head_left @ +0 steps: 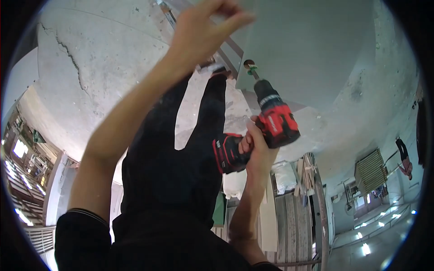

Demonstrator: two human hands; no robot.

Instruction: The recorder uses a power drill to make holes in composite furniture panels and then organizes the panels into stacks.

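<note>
Overhead, at the panel: the red and black cordless drill (271, 117) points up, its bit tip (250, 67) meeting the pale grey ceiling board (307, 49) near that board's edge.
Drill position: held above head height, just right of centre, tilted slightly leftward toward the board.
Right hand (255, 144): its grip is wrapped tight around the drill's handle, fingers closed in front of the battery block (226, 153).
Left hand (203, 31): raised against the ceiling beside the board's edge; the fingers are blurred, so I cannot tell whether they press flat or pinch something.
Handling, drill: it looks dense and bottom-heavy with that battery, rigid, with a rubbery handle that should not slip; the handle is the sound place to hold it, clear of the spinning chuck.
Handling, board: it seems stiff yet brittle at the edges, and likely to sag unless propped from below.
Metal frame rails (226, 49): run diagonally above the board's edge.
Concrete ceiling (104, 58): rough, with a long crack at left.
Dark sleeves (181, 153): another person's raised arms, between the two forearms.
</note>
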